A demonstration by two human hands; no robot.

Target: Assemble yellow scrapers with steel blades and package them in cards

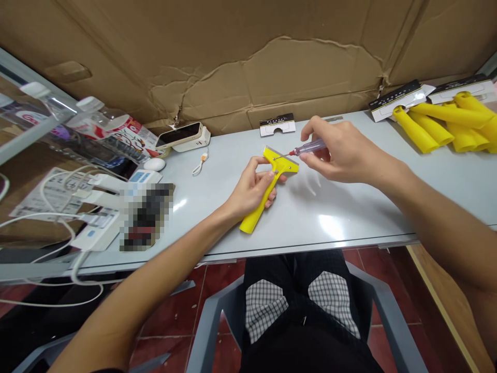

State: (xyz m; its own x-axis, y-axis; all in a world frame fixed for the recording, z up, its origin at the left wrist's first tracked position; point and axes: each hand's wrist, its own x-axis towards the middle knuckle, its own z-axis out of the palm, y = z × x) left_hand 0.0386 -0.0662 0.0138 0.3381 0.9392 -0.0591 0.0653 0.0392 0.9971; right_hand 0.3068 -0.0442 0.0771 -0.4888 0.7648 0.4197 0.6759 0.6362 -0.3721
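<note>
A yellow scraper [254,219] with a wide T-shaped head is gripped near its neck by my left hand [254,187], its handle slanting down toward the table's front edge. Two small screws show on the head, and a thin metal blade edge lies along its far side. My right hand [341,150] is closed around the clear purplish handle of a screwdriver [315,147]. The screwdriver's thin shaft points left, and its tip is at the left screw on the scraper head. Whether the tip sits in the screw slot I cannot tell.
Several yellow scraper handles [462,122] lie in a pile at the right, with black-and-white cards [396,101] behind. Another card [277,125] rests near the cardboard wall [310,67]. At left are a phone [180,135], bottles [128,134] and a white power strip [99,228] with cables.
</note>
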